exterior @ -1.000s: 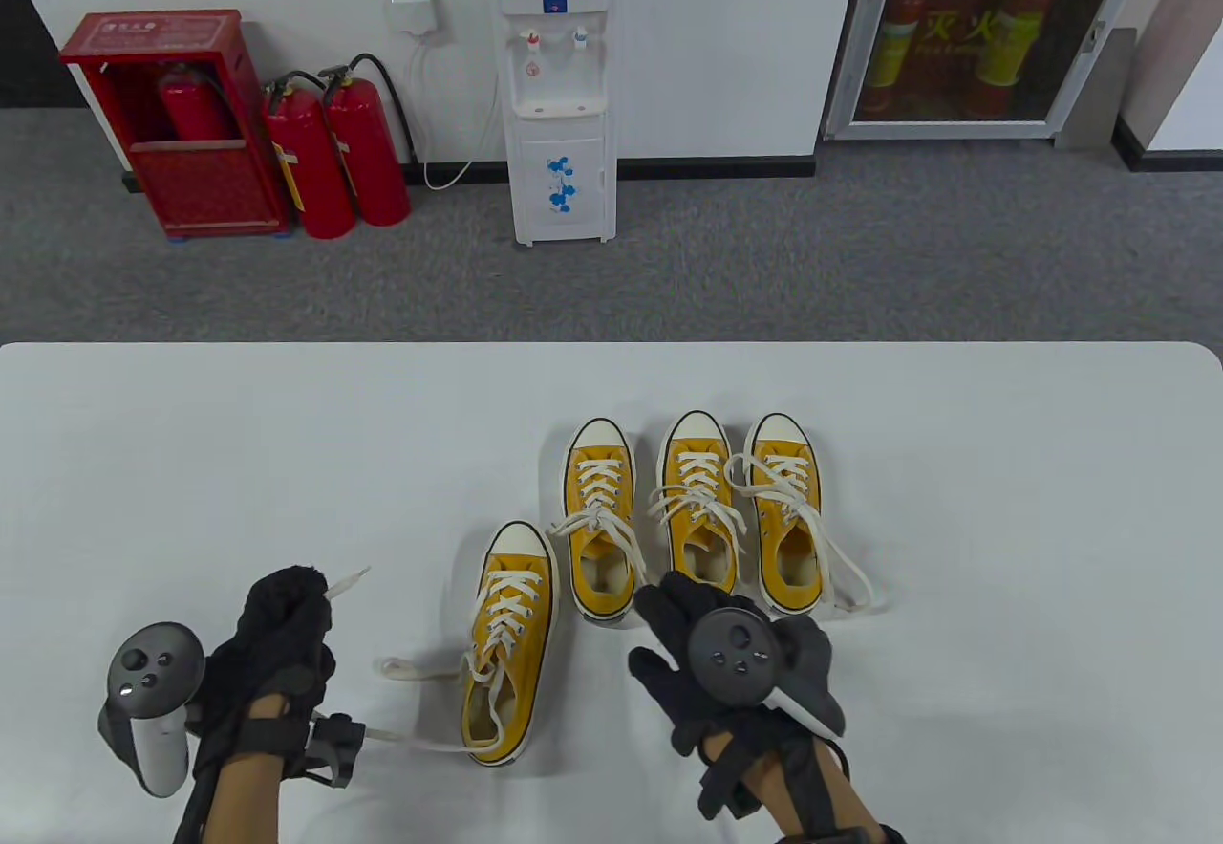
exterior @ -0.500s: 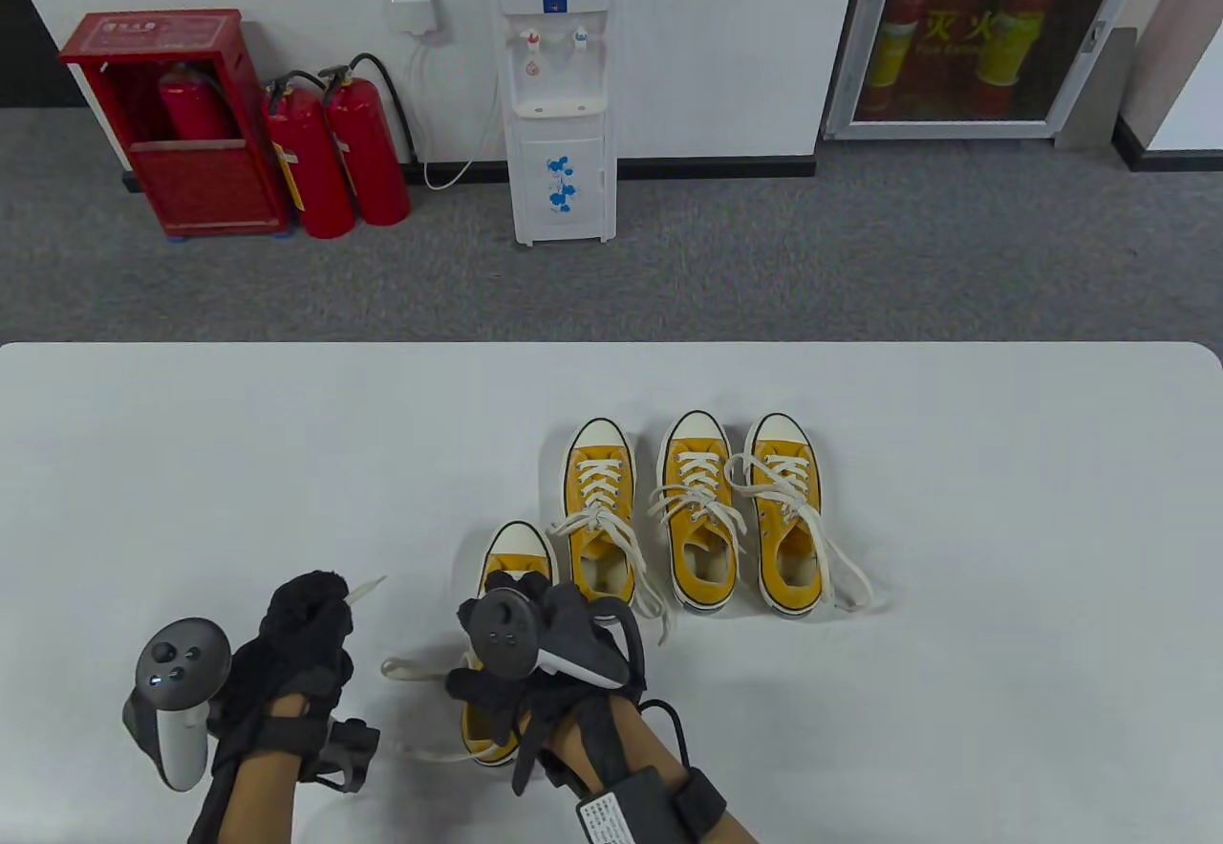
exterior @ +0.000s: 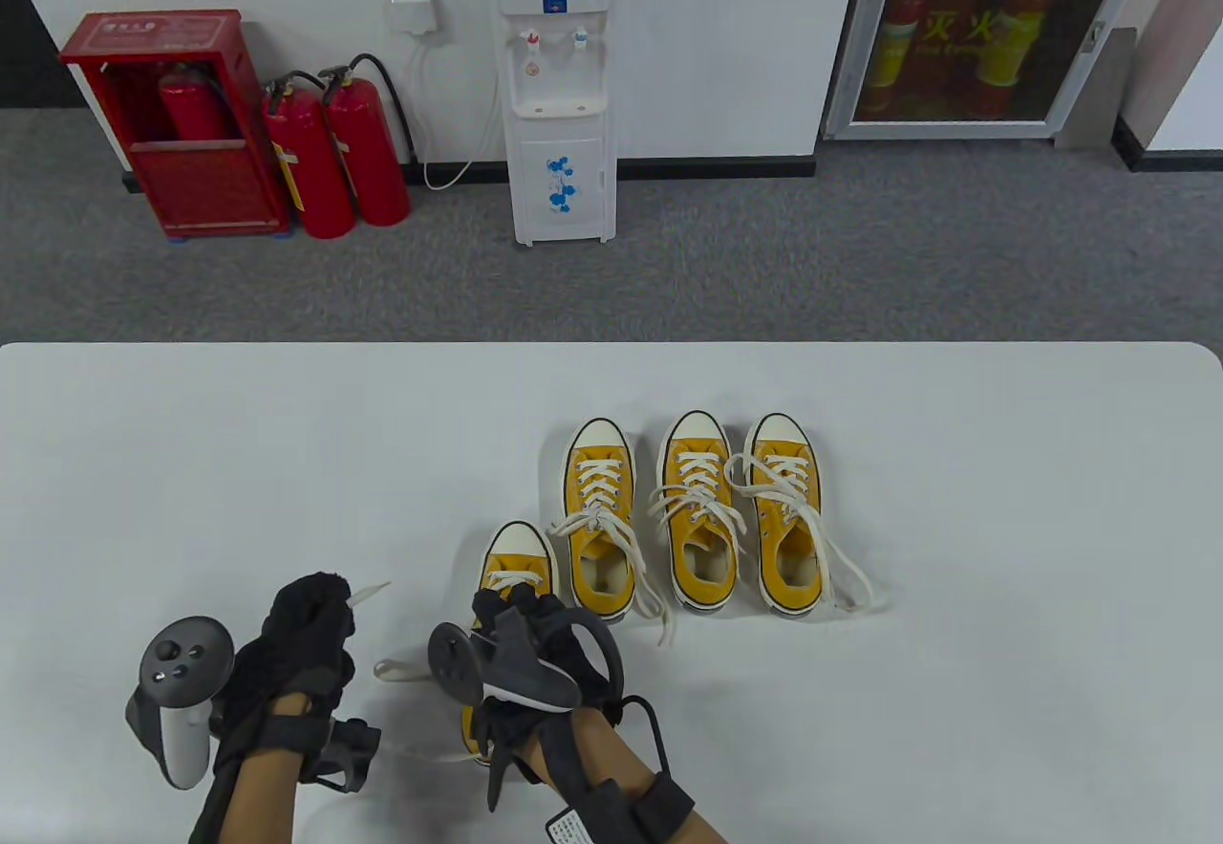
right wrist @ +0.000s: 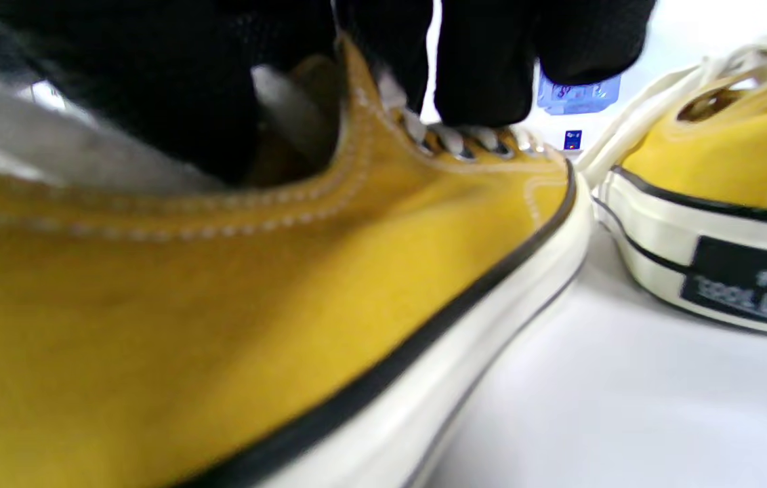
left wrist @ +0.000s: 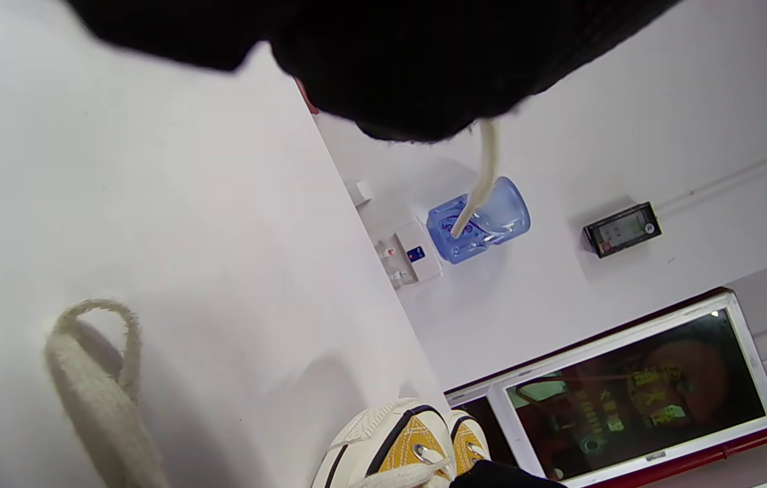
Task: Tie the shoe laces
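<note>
White table (exterior: 239,443), grey carpet (exterior: 764,251) beyond

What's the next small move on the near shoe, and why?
Probably the right hand, now pressing on the near shoe's lacing, should pick up the loose lace loop beside it. The left hand already holds the other lace end, so both ends are needed to cross.

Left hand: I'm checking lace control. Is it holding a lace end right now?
Yes: the left hand is closed around a white lace whose tip sticks out past the fingers.
</note>
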A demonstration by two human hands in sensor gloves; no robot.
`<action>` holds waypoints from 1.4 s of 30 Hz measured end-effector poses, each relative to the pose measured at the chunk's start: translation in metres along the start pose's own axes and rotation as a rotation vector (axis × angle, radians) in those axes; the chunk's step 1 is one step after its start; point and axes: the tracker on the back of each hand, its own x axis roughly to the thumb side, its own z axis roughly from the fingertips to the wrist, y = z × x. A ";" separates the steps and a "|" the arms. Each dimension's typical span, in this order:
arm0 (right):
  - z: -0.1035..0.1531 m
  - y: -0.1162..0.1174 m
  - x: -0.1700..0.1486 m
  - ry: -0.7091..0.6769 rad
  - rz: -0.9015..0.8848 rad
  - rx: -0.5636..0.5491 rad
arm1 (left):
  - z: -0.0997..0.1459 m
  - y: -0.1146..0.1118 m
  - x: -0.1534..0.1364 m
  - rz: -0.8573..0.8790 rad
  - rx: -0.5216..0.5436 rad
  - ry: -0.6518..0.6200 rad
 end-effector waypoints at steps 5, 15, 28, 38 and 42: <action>0.002 -0.006 -0.009 -0.005 -0.155 -0.029 | 0.000 0.000 0.000 0.001 -0.005 0.000; 0.015 -0.007 -0.058 0.093 -0.835 0.077 | 0.000 -0.002 0.003 0.006 -0.026 -0.022; 0.023 -0.007 -0.077 -0.022 -1.411 0.080 | 0.002 -0.010 0.006 0.098 -0.105 -0.030; 0.033 -0.033 -0.072 -0.127 -1.483 -0.026 | 0.010 -0.028 0.014 0.378 -0.273 -0.046; 0.034 -0.035 -0.070 -0.138 -1.397 -0.043 | 0.012 -0.033 0.017 0.483 -0.333 -0.073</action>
